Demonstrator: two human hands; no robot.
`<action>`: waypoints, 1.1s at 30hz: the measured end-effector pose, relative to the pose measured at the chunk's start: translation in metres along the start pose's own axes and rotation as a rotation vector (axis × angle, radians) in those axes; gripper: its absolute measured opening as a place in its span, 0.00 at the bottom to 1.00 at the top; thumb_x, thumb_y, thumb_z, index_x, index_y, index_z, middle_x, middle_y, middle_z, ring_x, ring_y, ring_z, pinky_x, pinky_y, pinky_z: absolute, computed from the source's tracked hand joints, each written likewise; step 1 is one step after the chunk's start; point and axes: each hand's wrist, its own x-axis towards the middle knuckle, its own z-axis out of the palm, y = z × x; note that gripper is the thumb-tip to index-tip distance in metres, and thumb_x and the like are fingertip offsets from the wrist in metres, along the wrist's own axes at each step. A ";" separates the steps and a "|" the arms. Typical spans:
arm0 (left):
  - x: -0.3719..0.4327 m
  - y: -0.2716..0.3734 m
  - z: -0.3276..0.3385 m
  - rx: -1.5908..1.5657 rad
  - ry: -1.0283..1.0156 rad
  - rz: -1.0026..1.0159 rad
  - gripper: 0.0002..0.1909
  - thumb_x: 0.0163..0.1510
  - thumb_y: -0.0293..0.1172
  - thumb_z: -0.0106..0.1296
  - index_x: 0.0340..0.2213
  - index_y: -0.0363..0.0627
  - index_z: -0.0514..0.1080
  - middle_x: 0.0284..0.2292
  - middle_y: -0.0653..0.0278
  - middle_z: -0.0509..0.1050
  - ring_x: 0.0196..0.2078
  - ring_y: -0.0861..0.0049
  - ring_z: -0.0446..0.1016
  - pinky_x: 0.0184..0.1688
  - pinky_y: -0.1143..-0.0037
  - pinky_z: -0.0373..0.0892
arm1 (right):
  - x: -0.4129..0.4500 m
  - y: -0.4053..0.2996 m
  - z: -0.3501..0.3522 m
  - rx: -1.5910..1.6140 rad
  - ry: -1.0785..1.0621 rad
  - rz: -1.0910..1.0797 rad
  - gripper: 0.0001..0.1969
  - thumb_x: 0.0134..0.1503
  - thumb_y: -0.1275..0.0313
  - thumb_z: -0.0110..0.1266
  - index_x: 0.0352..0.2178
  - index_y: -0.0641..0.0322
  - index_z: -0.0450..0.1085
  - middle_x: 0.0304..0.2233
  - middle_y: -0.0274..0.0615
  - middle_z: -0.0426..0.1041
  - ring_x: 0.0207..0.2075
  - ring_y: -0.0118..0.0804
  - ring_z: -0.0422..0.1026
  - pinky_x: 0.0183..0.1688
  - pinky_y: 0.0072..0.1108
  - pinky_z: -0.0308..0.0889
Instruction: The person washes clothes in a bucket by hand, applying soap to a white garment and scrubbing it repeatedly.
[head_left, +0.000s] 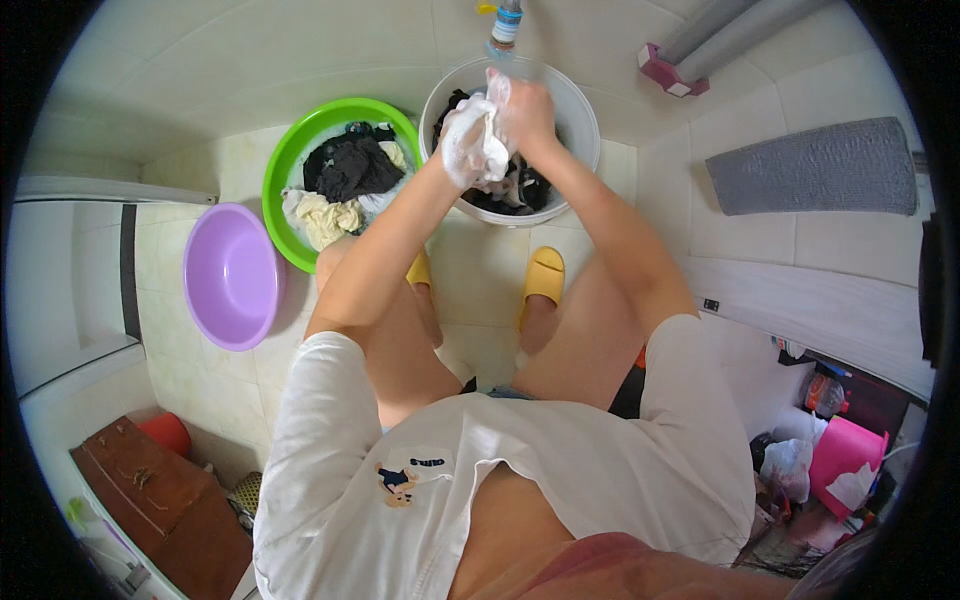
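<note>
Over a white plastic bucket (586, 120), both hands grip one soapy white cloth (495, 154). My left hand (466, 139), covered in suds, has the cloth bunched around it. At its right, my right hand (527, 112) is closed on the cloth's upper part. Dark wet clothes (529, 191) lie in the bucket beneath. To the left, a green basin (279, 210) holds sudsy water, black clothes (352, 165) and a cream cloth (326, 217). A tap or hose end with a bottle-like sleeve (507, 30) hangs above the bucket.
A purple basin (232, 277) stands left of the green one. Yellow slippers (544, 276) are on the tiled floor below the bucket. A gray towel (814, 169) hangs at the right wall, near gray poles (720, 37). A pink bin (847, 465) is at lower right, a brown case (161, 502) at lower left.
</note>
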 end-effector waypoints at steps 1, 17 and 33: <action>0.002 -0.001 -0.009 0.026 0.007 0.050 0.09 0.51 0.36 0.37 0.29 0.46 0.64 0.27 0.65 0.69 0.29 0.77 0.69 0.30 0.79 0.68 | -0.008 -0.013 0.003 0.069 0.088 -0.150 0.09 0.43 0.69 0.47 0.27 0.61 0.69 0.19 0.50 0.68 0.21 0.48 0.67 0.24 0.30 0.63; 0.001 0.010 -0.024 -0.094 -0.153 -0.052 0.13 0.52 0.38 0.35 0.34 0.43 0.65 0.30 0.62 0.69 0.32 0.73 0.69 0.37 0.74 0.67 | -0.033 -0.052 0.006 0.131 0.123 -0.464 0.07 0.44 0.69 0.44 0.23 0.56 0.68 0.16 0.46 0.68 0.19 0.46 0.68 0.21 0.30 0.64; -0.003 0.008 0.004 -0.061 -0.106 -0.084 0.11 0.52 0.38 0.37 0.30 0.45 0.64 0.29 0.62 0.70 0.31 0.75 0.69 0.32 0.77 0.68 | -0.010 -0.018 0.006 -0.135 -0.018 -0.075 0.10 0.44 0.69 0.44 0.28 0.56 0.69 0.20 0.47 0.69 0.22 0.46 0.69 0.24 0.31 0.64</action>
